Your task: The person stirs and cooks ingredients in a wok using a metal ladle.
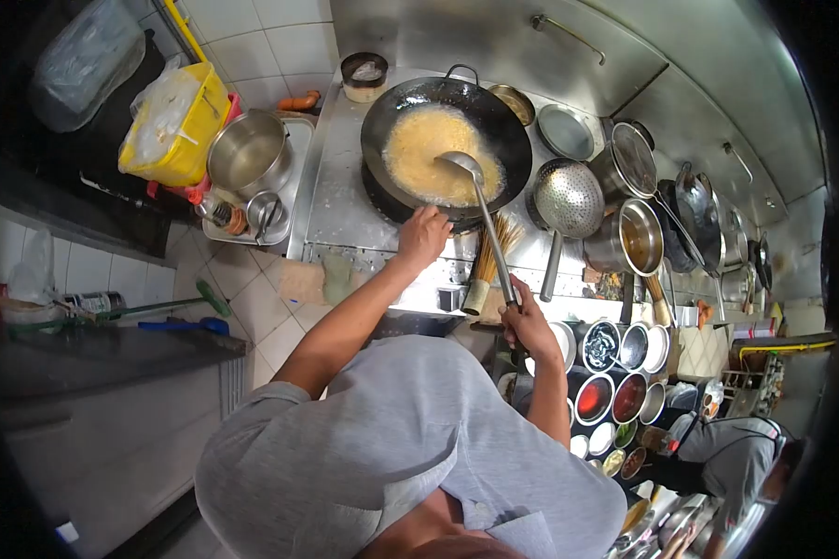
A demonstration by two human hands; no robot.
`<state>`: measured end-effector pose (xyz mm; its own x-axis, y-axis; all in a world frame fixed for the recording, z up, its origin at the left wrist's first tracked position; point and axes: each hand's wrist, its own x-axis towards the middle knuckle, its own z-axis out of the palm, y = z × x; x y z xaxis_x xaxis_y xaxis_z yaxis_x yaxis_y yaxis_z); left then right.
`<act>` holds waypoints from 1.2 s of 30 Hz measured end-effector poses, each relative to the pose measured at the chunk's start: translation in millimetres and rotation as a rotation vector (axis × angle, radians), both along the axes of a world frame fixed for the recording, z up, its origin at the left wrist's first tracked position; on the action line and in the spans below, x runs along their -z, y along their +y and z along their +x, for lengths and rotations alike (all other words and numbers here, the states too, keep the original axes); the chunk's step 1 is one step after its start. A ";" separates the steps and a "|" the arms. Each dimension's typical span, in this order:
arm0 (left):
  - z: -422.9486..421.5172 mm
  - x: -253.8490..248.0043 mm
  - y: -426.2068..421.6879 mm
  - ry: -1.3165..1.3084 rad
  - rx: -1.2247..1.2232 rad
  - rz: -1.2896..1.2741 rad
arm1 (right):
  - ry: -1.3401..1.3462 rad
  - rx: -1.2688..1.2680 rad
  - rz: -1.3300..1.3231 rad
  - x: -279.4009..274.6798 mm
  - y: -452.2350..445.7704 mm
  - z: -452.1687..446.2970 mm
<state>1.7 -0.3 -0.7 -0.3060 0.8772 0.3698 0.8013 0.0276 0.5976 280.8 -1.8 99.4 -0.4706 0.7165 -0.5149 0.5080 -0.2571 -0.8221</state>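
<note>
Left of the hands, a steel pot (244, 154) sits on a tray (298, 144). The left hand (425, 235) curls closed at the wok's (515, 154) near rim — probably steadying it. The right hand (531, 331) wraps the handle of a ladle (490, 224), its bowl in yellowish liquid (419, 140) — the long shaft likely keeping fingers from heat.

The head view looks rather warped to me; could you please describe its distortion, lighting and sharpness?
Head view: strong fisheye curvature with black corners; glare on the steel wall and counter; left-side cabinet in shadow; wok and ladle fairly crisp, lower right softer.
</note>
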 end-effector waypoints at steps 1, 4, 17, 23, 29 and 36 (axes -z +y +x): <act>-0.1 0.6 0.0 0.007 -0.001 0.016 | 0.084 0.055 -0.151 -10.9 -1.2 0.5; 0.4 -0.5 -0.4 0.015 -0.004 0.024 | 0.257 0.157 -0.434 -17.8 7.8 -0.7; 1.3 -6.0 -3.1 -0.005 -0.004 -0.004 | 0.302 -0.008 -0.200 68.3 84.7 -97.6; 0.7 -3.8 -3.0 -0.003 -0.001 0.045 | -0.035 -0.135 0.576 115.9 117.0 -104.2; 0.6 -1.2 -2.6 -0.002 0.003 0.021 | -0.141 -0.136 0.774 106.1 89.8 -73.6; 0.2 0.8 -2.1 -0.005 0.014 0.027 | -0.156 -0.025 0.168 33.1 17.9 -36.7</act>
<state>1.9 -2.4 -1.5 -0.2955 0.8713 0.3919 0.7986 0.0002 0.6018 244.1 16.1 66.3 -0.4133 0.7876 -0.4570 0.6370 -0.1086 -0.7632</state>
